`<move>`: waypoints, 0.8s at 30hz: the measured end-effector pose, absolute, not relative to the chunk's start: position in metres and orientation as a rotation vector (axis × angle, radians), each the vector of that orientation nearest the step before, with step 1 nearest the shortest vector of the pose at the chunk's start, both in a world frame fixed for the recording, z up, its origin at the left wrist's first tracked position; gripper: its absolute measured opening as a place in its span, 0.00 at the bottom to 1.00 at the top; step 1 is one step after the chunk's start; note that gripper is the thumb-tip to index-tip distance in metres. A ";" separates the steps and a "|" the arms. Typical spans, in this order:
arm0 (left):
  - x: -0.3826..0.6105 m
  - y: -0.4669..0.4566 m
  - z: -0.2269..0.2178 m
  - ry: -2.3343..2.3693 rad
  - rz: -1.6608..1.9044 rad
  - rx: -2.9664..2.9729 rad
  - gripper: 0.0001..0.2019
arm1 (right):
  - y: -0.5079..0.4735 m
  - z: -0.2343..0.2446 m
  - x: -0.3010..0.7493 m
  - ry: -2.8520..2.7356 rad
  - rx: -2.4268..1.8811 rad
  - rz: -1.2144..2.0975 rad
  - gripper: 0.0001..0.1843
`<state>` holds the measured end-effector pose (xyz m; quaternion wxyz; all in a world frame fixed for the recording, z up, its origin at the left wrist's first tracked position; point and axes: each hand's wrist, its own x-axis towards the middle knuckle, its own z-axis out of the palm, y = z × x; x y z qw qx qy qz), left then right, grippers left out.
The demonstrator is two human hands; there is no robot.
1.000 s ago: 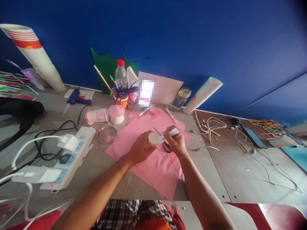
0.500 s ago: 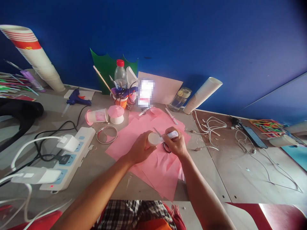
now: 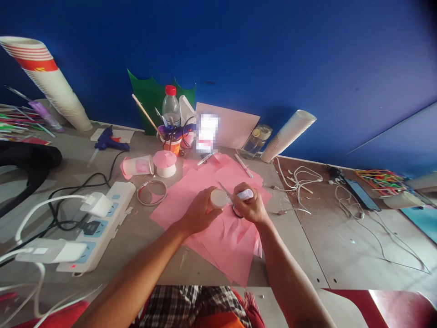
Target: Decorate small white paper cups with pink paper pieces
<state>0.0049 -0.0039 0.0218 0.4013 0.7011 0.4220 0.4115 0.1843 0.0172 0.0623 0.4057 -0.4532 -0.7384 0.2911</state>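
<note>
My left hand (image 3: 199, 210) is wrapped round a pale paper cup (image 3: 218, 199), one round end of it facing me. In my right hand (image 3: 254, 205) is a thick white pen-like tube (image 3: 246, 194), its narrow end pointing left, close by the cup's side. Whether the tip touches the cup I cannot tell. Scissors (image 3: 236, 211) lie under my right hand on sheets of pink paper (image 3: 213, 243), partly covered by the hand.
A power strip (image 3: 118, 200) with chargers and a tape ring (image 3: 138, 193) are on the left. Pink-topped cups (image 3: 165, 165), a lit phone (image 3: 206, 132) and a cup stack (image 3: 290, 134) stand at the back. Cables (image 3: 300, 180) trail on the right.
The white tube in my right hand has tilted and shifted slightly down. My left hand and the cup stay almost where they were.
</note>
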 end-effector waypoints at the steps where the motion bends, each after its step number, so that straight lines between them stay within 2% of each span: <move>1: 0.005 -0.004 0.022 1.065 1.046 1.775 0.15 | 0.017 0.062 0.184 -1.873 -1.124 0.747 0.08; 17: 0.005 -0.003 0.021 1.040 1.043 1.786 0.15 | 0.014 0.062 0.183 -2.032 -0.968 0.798 0.06; 24: 0.003 -0.004 0.019 1.074 1.029 1.834 0.19 | 0.026 0.049 0.202 -1.396 -0.846 0.985 0.07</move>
